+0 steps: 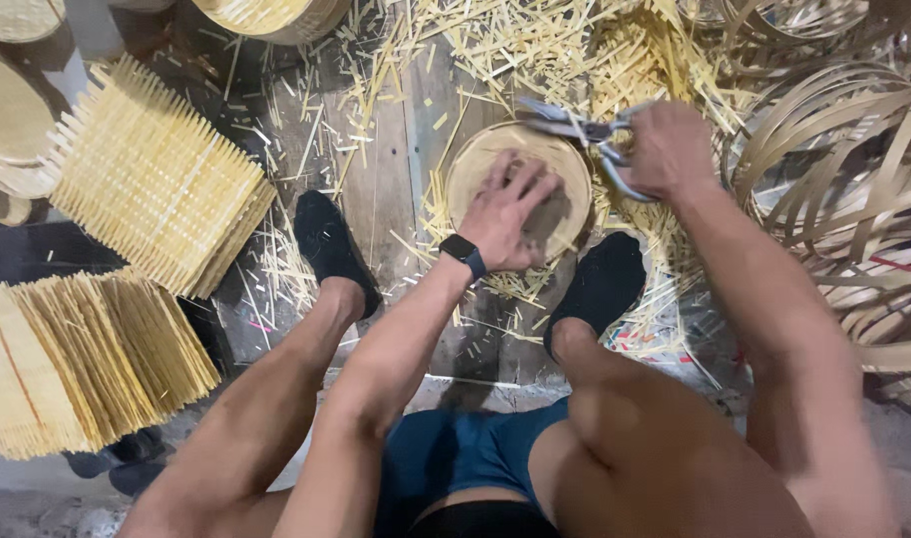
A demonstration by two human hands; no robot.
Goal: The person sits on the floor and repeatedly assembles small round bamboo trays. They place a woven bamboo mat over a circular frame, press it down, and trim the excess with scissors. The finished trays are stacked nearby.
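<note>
A round woven bamboo disc [487, 156] lies on the wooden floor between my feet. My left hand [508, 212], with a black watch on the wrist, presses flat on the disc with fingers spread. My right hand [667, 149] grips the handles of metal scissors [575, 128], whose blades reach over the disc's far rim. Loose bamboo trimmings [495, 45] lie scattered around the disc.
Stacks of square woven bamboo mats [156, 179] [77, 359] stand at the left. Round woven discs [12, 110] pile at the far left. Coiled bamboo strip hoops [844, 169] fill the right side. My black-socked feet [328, 244] [600, 284] flank the disc.
</note>
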